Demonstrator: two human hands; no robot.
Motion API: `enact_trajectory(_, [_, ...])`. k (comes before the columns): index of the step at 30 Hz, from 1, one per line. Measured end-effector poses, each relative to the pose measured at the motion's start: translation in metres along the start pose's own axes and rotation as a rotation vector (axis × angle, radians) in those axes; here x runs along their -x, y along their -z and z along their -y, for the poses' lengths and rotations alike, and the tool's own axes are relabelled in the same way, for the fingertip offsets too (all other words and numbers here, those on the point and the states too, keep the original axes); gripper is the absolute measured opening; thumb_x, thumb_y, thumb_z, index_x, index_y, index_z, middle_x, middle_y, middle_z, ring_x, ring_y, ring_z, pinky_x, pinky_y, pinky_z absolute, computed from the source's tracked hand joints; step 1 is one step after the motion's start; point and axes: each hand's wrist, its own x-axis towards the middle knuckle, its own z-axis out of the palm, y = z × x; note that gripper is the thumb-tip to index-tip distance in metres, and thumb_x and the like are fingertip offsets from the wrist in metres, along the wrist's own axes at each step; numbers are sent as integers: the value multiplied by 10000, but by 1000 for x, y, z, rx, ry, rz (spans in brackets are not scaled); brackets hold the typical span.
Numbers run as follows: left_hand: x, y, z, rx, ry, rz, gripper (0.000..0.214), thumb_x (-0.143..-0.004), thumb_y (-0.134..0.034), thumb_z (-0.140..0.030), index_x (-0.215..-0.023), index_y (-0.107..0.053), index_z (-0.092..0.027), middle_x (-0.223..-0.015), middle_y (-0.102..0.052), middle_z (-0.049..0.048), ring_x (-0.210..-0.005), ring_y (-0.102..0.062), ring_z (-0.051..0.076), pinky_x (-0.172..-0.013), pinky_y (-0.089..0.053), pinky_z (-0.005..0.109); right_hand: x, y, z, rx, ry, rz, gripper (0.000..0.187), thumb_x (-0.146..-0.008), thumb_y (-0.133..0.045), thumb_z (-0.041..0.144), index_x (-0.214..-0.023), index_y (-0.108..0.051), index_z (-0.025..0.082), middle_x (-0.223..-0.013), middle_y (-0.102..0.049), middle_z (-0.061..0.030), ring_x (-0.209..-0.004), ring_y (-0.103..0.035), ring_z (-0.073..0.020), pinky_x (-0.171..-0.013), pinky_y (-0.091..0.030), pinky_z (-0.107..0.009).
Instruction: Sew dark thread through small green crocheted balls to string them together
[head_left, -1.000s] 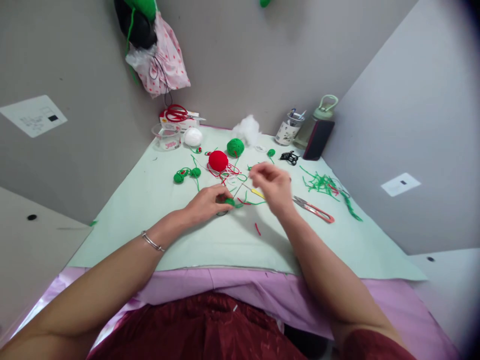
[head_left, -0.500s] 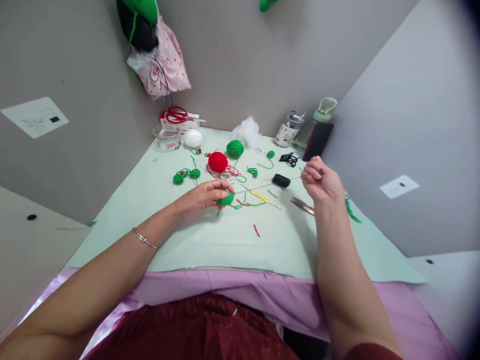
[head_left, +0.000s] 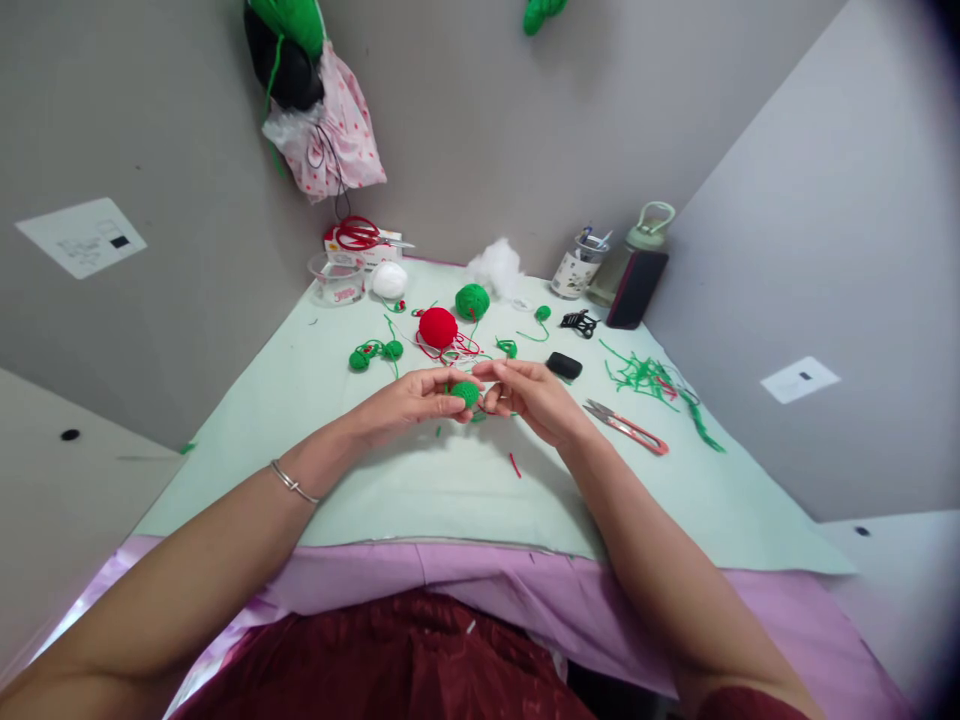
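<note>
My left hand (head_left: 409,398) pinches a small green crocheted piece (head_left: 465,392) just above the pale green table mat (head_left: 450,480). Right beside it, my right hand (head_left: 534,395) has its fingers closed in a pinch at the piece's right side; what they grip is too small to make out, and loose green yarn trails under both hands. Behind them lie a red yarn ball (head_left: 437,326) and a green yarn ball (head_left: 472,300).
Red-handled snips (head_left: 626,424) lie right of my right hand, with a heap of green yarn scraps (head_left: 649,378) and a small black object (head_left: 563,365) beyond. At the back stand a clear bowl (head_left: 337,279), red scissors (head_left: 356,234), white stuffing (head_left: 495,265), a cup (head_left: 574,267) and a bottle (head_left: 637,240).
My right hand, which had pulled far out to the right drawing a thread taut, has come back to the green piece. My left hand stayed put, holding the piece.
</note>
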Motion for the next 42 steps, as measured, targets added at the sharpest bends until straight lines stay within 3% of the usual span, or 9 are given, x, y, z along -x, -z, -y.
enact_trajectory(5, [-4, 0, 4, 59, -100, -99, 315, -779, -812, -311, -1023, -666, -177, -900, -699, 41, -813, -669, 164, -837, -511, 341, 5, -6, -1, 206, -38, 168, 427, -872, -659, 560, -900, -728, 139, -755, -701, -58, -593, -605, -117, -522, -413, -228])
enact_trajectory(9, [-5, 1, 6, 76, -127, -106, 267, -817, -780, -329, -957, -635, -154, -831, -702, 37, -750, -660, 150, -776, -513, 318, 9, -5, 3, 226, -37, 261, 389, -905, -638, 513, -907, -729, 135, -531, -459, 56, -476, -352, -67, -486, -270, -227])
enact_trajectory(12, [-5, 1, 6, 77, -158, -111, 254, -828, -772, -331, -916, -610, -156, -809, -706, 34, -735, -663, 147, -749, -510, 301, 9, -5, 3, 160, -55, 296, 354, -912, -643, 468, -932, -717, 122, -491, -306, 96, -473, -192, -65, -487, -155, -241])
enact_trajectory(16, [-6, 1, 7, 74, -137, -166, 279, -798, -794, -339, -907, -610, -160, -805, -677, 8, -688, -657, 133, -713, -511, 285, 5, -5, 1, -4, -58, 274, 260, -927, -637, 385, -867, -662, 133, -477, -260, 105, -484, -139, -69, -494, -124, -241])
enact_trajectory(23, [-8, -2, 11, 87, -99, -173, 291, -766, -811, -345, -895, -623, -165, -839, -645, -2, -687, -663, 135, -722, -518, 299, 2, -6, 4, -328, -56, 107, 93, -879, -638, 217, -821, -611, 150, -495, -175, 119, -463, -75, -67, -458, -140, -212])
enact_trajectory(28, [-10, 1, 17, -32, -95, -188, 268, -781, -793, -332, -944, -655, -171, -839, -672, 10, -717, -651, 138, -759, -498, 310, 1, -2, 4, -260, -29, 104, 132, -877, -658, 263, -814, -611, 157, -490, -185, 118, -469, -87, -68, -467, -145, -215])
enact_trajectory(35, [-11, -3, 20, -194, -182, -335, 345, -713, -821, -288, -1023, -715, -180, -932, -692, 24, -787, -612, 141, -719, -474, 273, 15, -12, 9, 230, 101, 166, 326, -940, -605, 468, -933, -691, 153, -521, -370, 77, -499, -261, -74, -503, -218, -233])
enact_trajectory(39, [-9, -4, 16, -283, -310, -453, 328, -721, -803, -256, -1030, -714, -190, -928, -703, 30, -785, -623, 151, -694, -493, 269, 24, -23, 13, 478, 130, 316, 367, -965, -564, 479, -1020, -727, 155, -767, -632, -13, -579, -436, -81, -556, -351, -233])
enact_trajectory(42, [-9, 1, 13, -321, -402, -540, 298, -721, -809, -248, -1001, -719, -199, -900, -705, 23, -778, -620, 152, -689, -499, 269, 24, -19, 13, 527, 166, 206, 389, -984, -521, 482, -1098, -717, 165, -980, -688, -58, -583, -497, -76, -564, -386, -241])
